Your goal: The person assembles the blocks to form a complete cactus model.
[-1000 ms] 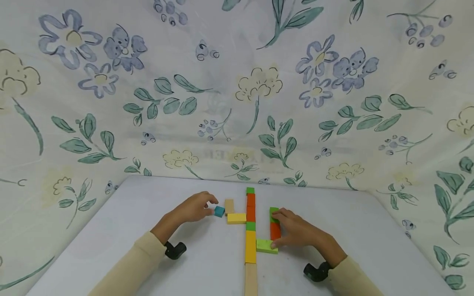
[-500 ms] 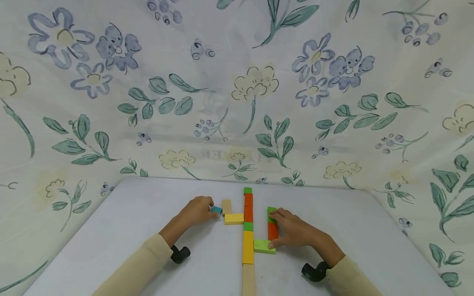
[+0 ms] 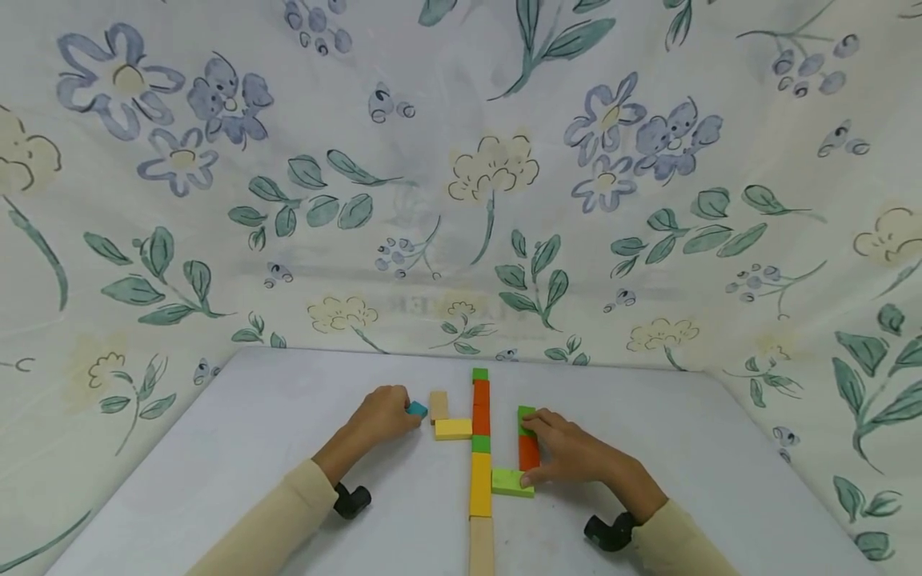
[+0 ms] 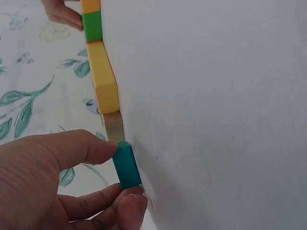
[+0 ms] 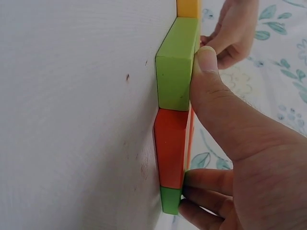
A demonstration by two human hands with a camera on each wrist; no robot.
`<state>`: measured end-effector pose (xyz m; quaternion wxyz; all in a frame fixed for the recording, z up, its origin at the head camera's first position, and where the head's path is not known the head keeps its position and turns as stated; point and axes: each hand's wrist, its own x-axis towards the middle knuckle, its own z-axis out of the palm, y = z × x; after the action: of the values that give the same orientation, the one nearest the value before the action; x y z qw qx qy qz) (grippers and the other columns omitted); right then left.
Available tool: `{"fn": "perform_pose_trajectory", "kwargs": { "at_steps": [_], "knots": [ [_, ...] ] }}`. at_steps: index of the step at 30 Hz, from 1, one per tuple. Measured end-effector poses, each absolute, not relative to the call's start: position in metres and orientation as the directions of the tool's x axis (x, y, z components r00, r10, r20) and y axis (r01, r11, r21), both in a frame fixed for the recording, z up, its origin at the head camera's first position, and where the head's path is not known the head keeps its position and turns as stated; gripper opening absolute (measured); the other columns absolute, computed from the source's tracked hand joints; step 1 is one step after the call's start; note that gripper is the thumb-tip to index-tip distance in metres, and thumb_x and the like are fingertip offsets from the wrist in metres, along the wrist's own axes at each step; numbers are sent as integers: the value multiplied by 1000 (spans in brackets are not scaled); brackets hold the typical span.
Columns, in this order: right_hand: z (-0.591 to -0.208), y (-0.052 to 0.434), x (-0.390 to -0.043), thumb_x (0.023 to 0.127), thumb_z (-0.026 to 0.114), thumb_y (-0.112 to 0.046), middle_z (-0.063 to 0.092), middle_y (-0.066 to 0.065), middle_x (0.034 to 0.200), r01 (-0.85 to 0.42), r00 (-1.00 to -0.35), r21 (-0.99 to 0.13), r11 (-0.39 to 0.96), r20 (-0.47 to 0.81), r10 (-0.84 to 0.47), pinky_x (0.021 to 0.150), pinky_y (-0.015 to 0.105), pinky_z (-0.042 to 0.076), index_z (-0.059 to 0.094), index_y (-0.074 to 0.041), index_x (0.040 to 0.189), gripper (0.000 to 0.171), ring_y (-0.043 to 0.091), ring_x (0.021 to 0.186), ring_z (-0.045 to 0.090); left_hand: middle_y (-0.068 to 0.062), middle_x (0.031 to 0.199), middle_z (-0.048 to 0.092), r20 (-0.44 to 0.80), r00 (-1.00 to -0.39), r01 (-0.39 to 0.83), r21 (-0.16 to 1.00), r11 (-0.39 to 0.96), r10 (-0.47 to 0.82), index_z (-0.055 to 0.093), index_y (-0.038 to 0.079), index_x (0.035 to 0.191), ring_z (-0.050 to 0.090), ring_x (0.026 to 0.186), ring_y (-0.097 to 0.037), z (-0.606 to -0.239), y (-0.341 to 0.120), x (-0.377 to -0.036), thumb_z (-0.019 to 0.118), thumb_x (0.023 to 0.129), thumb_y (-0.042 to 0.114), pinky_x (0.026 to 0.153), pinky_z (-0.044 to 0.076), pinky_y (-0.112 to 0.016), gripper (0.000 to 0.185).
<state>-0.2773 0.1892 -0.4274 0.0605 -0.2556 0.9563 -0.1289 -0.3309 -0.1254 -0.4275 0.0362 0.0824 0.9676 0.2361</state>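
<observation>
My left hand [image 3: 385,414] pinches a small teal block [image 4: 126,166] between thumb and fingers. The block stands at the end of a beige block [image 4: 114,125], seemingly touching it, in the left wrist view. A yellow block [image 3: 453,430] joins that beige one to a central column of blocks. My right hand [image 3: 572,452] rests on the blocks right of the column. Its thumb touches a light green block [image 5: 175,72]; its fingertips lie on a green block [image 5: 171,200]. Between these two sits an orange-red block [image 5: 171,148].
The column runs toward me: a green block [image 3: 480,374] at the far end, orange-red blocks [image 3: 481,406], another green block [image 3: 481,444], an amber block [image 3: 480,484] and a beige block [image 3: 482,544] nearest. All lie on a white table [image 3: 288,384] before a floral cloth [image 3: 432,160].
My left hand has moved in from the left, closed its fingers on the teal block and slightly turned it beside the beige block. The right hand keeps its place on the blocks.
</observation>
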Motion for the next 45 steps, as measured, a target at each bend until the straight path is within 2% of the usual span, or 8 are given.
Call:
{"fn": "perform_pose_trajectory", "kwargs": {
  "at_steps": [7,14,20,45],
  "knots": [
    [-430,189,-276,62,66,-70,46,6,132,-461,-866,-284,841,-64,-497,97,42,47,46,-10,135,97,18,113,48,-4,80,59,-17,-983,153,468,870,183,64,2,93,53,71,-16,-422,-134,-346,70,78,25,59,46,-25,28],
    [-431,189,-276,62,65,-71,44,6,135,-457,-865,-291,841,-77,-496,98,44,45,45,-11,136,97,20,117,47,-2,88,62,23,-954,266,516,814,297,65,5,100,56,76,-15,-406,-137,-368,70,79,26,66,50,-26,30],
    [-434,188,-278,62,62,-73,44,5,136,-462,-862,-281,841,-81,-500,99,43,45,44,-12,137,98,19,118,46,-2,93,61,43,-940,314,504,805,339,64,7,104,55,81,-15,-403,-137,-380,69,80,26,71,50,-28,31],
    [-430,190,-277,63,63,-71,44,4,136,-451,-869,-276,849,-79,-488,100,42,44,43,-13,137,97,19,118,47,-2,98,61,-26,-935,286,530,798,353,64,10,106,56,86,-15,-424,-117,-401,69,81,22,76,51,-31,29]
  ]
}}
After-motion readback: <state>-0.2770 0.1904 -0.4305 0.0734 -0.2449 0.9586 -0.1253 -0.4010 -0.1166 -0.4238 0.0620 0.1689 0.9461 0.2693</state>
